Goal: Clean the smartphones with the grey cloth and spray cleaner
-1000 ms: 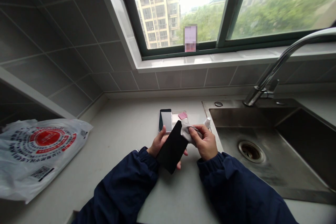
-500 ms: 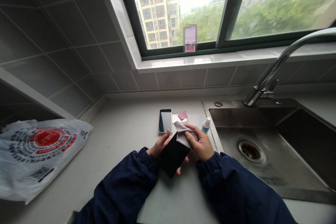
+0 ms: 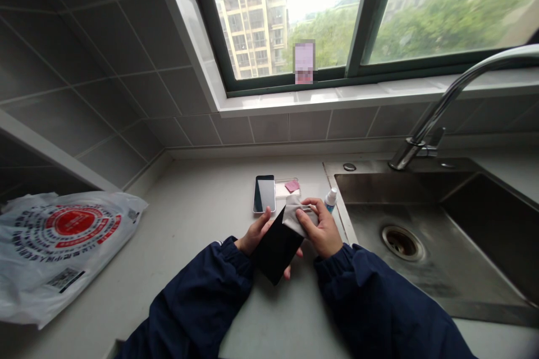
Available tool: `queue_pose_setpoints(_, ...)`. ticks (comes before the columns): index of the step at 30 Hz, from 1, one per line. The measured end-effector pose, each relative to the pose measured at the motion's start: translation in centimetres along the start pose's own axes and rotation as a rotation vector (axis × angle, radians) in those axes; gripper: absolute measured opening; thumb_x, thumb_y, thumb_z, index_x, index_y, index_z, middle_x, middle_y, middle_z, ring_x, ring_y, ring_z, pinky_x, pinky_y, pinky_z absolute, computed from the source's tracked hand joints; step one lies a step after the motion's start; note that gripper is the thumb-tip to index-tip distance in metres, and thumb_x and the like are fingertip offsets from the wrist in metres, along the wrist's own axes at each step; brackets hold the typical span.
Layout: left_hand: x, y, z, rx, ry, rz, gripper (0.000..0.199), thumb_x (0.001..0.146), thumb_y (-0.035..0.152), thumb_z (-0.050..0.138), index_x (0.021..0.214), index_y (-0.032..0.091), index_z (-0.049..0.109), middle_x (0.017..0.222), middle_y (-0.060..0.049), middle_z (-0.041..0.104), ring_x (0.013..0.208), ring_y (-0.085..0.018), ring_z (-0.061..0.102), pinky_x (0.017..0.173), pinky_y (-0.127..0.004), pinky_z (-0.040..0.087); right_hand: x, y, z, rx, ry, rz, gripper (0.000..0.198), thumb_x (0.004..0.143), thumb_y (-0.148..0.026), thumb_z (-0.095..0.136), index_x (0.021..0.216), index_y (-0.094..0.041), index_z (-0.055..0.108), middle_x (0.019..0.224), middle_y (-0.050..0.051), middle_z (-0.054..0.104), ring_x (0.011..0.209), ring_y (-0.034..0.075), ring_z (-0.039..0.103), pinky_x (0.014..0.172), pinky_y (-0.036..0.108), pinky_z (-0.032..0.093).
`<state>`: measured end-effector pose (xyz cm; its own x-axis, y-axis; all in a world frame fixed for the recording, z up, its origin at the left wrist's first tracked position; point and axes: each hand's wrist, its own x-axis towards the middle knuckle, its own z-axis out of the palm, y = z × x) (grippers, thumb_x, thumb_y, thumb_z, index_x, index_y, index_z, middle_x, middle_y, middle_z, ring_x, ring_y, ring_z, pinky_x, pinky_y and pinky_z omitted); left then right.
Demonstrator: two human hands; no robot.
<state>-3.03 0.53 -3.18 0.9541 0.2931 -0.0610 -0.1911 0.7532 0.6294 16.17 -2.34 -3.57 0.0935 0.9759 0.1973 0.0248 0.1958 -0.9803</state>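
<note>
My left hand [image 3: 255,232] grips a flat black device with a dark screen, possibly a phone or small tablet [image 3: 275,249], which is tilted above the counter. Its thumb lies along the near-left edge, and fingertips show past the opposite edge. A light grey cloth [image 3: 295,217] is pinched in my right hand [image 3: 323,230] and lies over the device's upper right corner. Just beyond my hands, a white-framed phone [image 3: 264,193] rests on the counter. Beside it is a clear case [image 3: 281,188] with a small pink piece [image 3: 291,185] on it. A white spray bottle [image 3: 330,200] stands behind my right hand.
To the right, a steel sink [image 3: 433,286] is set into the pale counter [image 3: 202,207], with a chrome faucet [image 3: 406,154] at its back. A printed plastic bag [image 3: 33,286] lies at the left. A window ledge [image 3: 261,104] runs behind.
The grey cloth has shifted slightly and bunched differently at the device's corner, with my right fingers more curled. My left hand keeps its hold on the black device.
</note>
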Motion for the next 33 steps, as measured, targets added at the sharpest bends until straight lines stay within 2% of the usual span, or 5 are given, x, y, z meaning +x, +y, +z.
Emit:
queue_pose_setpoints(4, 0.01, 0.04, 0.09, -0.015, 0.014, 0.054, 0.084, 0.091, 0.075, 0.022, 0.139, 0.010, 0.045, 0.107, -0.023, 0.071, 0.073, -0.036, 0.074, 0.065, -0.047, 0.056, 0.07, -0.15, -0.15, -0.016, 0.046, 0.006, 0.034, 0.086, -0.050, 0.066, 0.104, -0.024, 0.053, 0.094, 0.005, 0.071, 0.079, 0.022, 0.069, 0.069, 0.032, 0.054)
queue_pose_setpoints(9, -0.05, 0.20, 0.19, -0.012, 0.025, 0.063, 0.083, 0.091, 0.075, 0.023, 0.139, 0.010, 0.045, 0.110, -0.025, 0.069, 0.074, -0.036, 0.074, 0.066, -0.048, 0.056, 0.10, -0.20, -0.19, -0.027, 0.060, 0.004, 0.035, 0.086, -0.051, 0.066, 0.103, -0.023, 0.054, 0.092, 0.004, 0.071, 0.078, 0.022, 0.069, 0.069, 0.032, 0.054)
queue_pose_setpoints(17, -0.18, 0.18, 0.03, 0.031, -0.001, -0.058, 0.089, 0.091, 0.075, 0.012, 0.129, 0.006, 0.055, 0.103, -0.024, 0.070, 0.073, -0.036, 0.073, 0.065, -0.048, 0.055, 0.06, 0.20, -0.03, -0.046, -0.013, -0.018, 0.036, 0.087, -0.049, 0.065, 0.109, -0.022, 0.057, 0.093, 0.005, 0.069, 0.080, 0.022, 0.067, 0.075, 0.034, 0.053)
queue_pose_setpoints(25, -0.03, 0.19, -0.04, 0.014, 0.003, 0.003, 0.085, 0.091, 0.076, 0.018, 0.131, 0.009, 0.053, 0.104, -0.022, 0.071, 0.073, -0.036, 0.073, 0.065, -0.047, 0.056, 0.06, 0.08, -0.19, -0.034, 0.016, 0.011, 0.034, 0.087, -0.050, 0.065, 0.105, -0.023, 0.054, 0.092, 0.005, 0.070, 0.079, 0.022, 0.067, 0.070, 0.032, 0.053)
queue_pose_setpoints(33, -0.14, 0.37, 0.00, -0.008, 0.043, 0.072, 0.084, 0.090, 0.076, 0.023, 0.136, 0.009, 0.047, 0.110, -0.026, 0.070, 0.075, -0.039, 0.074, 0.066, -0.049, 0.057, 0.23, 0.09, -0.30, -0.061, 0.049, 0.001, 0.035, 0.087, -0.052, 0.065, 0.103, -0.023, 0.055, 0.091, 0.004, 0.070, 0.077, 0.020, 0.067, 0.070, 0.031, 0.052)
